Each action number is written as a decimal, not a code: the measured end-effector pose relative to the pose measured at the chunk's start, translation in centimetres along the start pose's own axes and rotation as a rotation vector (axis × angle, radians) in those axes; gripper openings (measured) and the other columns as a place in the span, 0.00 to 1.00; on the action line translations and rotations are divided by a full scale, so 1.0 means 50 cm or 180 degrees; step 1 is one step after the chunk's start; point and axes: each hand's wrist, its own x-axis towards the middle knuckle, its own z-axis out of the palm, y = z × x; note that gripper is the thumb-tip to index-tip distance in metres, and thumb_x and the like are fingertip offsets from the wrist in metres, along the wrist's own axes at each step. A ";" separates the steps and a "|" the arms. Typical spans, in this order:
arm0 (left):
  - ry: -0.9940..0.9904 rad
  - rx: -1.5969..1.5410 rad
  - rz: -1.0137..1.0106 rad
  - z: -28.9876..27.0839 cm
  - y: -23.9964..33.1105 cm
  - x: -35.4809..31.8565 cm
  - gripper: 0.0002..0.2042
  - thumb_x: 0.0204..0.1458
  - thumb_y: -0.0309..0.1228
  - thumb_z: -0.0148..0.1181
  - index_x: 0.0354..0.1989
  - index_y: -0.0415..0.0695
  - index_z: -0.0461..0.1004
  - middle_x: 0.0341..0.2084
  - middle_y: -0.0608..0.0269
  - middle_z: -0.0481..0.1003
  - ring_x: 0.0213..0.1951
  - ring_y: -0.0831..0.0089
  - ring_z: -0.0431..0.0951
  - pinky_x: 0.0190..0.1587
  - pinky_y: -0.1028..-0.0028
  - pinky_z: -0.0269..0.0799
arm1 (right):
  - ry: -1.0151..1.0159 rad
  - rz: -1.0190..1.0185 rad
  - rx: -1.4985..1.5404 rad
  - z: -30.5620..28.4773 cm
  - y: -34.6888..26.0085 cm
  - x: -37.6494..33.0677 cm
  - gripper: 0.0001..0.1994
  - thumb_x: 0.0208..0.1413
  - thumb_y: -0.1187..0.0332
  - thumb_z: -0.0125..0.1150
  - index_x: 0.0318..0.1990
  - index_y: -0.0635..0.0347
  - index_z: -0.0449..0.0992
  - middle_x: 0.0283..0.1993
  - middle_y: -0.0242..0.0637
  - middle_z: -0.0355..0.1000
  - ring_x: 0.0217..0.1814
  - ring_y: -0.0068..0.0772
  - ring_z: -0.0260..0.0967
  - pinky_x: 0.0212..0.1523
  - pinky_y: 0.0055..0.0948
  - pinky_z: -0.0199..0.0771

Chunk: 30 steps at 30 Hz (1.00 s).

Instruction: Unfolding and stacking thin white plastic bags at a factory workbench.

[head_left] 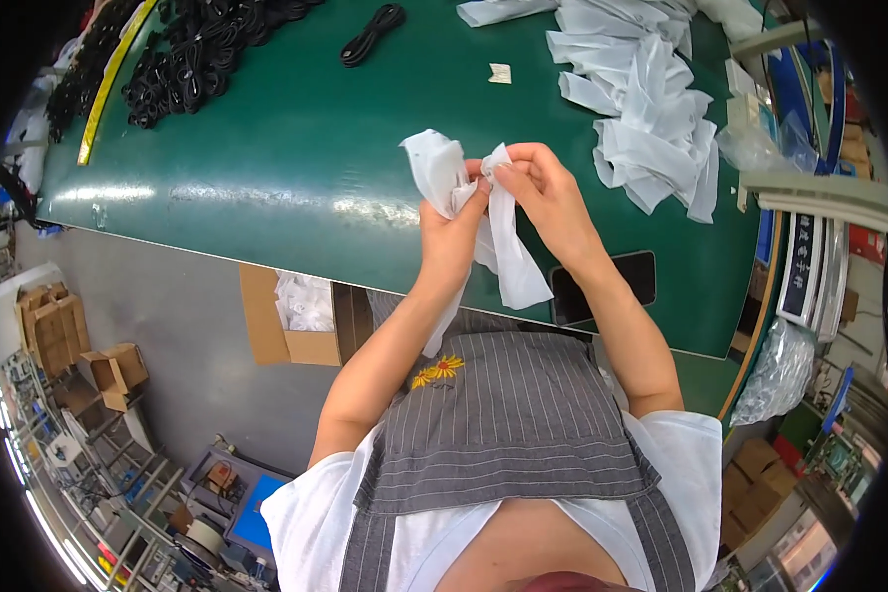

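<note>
Both my hands meet over the near part of a green tabletop (296,138). Between them is a thin, white, translucent plastic bag (519,259), bunched and twisted, its loose ends hanging toward the table's front edge. My left hand (448,225) pinches the bag, with one crumpled end standing up above the fingers. My right hand (547,193) grips the bag's gathered part between thumb and fingers, close to the left fingertips. Whether anything lies inside the folds I cannot tell. A dark phone (633,276) lies beneath my right forearm.
Coiled black cables (192,69) are heaped at the far left beside a yellow strip (109,89). A single cable bundle (373,36) lies at the back. White bags (651,128) pile up at the right. A cardboard box (311,345) stands below the front edge.
</note>
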 end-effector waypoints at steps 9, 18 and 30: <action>-0.0188 0.0548 0.0120 0.041 0.028 -0.011 0.12 0.54 0.33 0.58 0.42 0.38 0.72 0.25 0.72 0.69 0.23 0.86 0.64 0.26 0.83 0.59 | 0.0449 -0.0256 -0.0031 -0.068 0.027 -0.031 0.07 0.57 0.71 0.55 0.37 0.66 0.74 0.29 0.30 0.71 0.29 0.16 0.64 0.31 0.19 0.65; 0.0111 0.1151 0.0009 0.055 0.022 -0.007 0.08 0.53 0.31 0.58 0.33 0.38 0.75 0.18 0.75 0.65 0.23 0.87 0.62 0.25 0.82 0.56 | 0.0560 -0.0215 -0.0017 -0.091 0.031 -0.045 0.05 0.56 0.71 0.55 0.35 0.65 0.71 0.30 0.30 0.69 0.30 0.16 0.63 0.31 0.20 0.65; 0.0183 0.0440 -0.0165 0.023 0.038 0.039 0.06 0.53 0.31 0.55 0.30 0.42 0.73 0.14 0.71 0.63 0.18 0.83 0.60 0.22 0.79 0.54 | -0.0432 0.0333 0.0280 -0.093 0.070 -0.077 0.13 0.57 0.66 0.55 0.44 0.65 0.68 0.32 0.31 0.73 0.31 0.16 0.65 0.34 0.18 0.65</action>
